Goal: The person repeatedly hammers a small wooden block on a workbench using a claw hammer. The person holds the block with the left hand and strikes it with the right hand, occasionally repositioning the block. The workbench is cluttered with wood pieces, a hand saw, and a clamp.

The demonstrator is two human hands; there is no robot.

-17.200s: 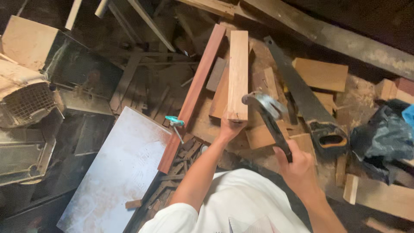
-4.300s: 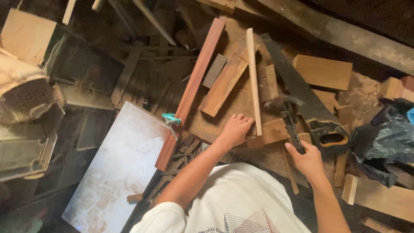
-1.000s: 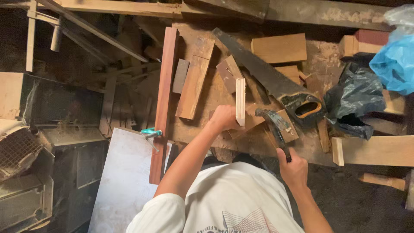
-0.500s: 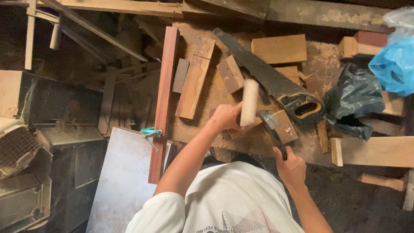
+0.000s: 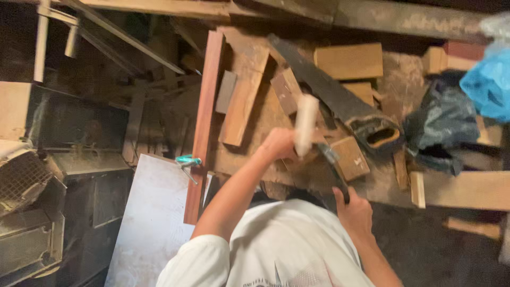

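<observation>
My left hand (image 5: 279,146) grips a short pale wooden piece (image 5: 306,125) and holds it upright over the cluttered workbench (image 5: 388,180). My right hand (image 5: 355,211) is closed on the dark handle of a hammer (image 5: 333,170), whose head lies low against the bench just right of the pale piece. A handsaw (image 5: 340,106) with a black blade and dark handle lies diagonally behind both hands.
A long reddish plank (image 5: 203,122) runs down the bench's left side with a teal clamp (image 5: 187,160) on it. Offcut blocks (image 5: 348,60) lie scattered around. Black and blue plastic bags (image 5: 451,117) sit at right. A grey sheet (image 5: 154,223) leans at lower left.
My left hand has turned the pale wooden piece from lying edge-on to standing upright and lifted it slightly. The hammer in my right hand has stayed low beside it.
</observation>
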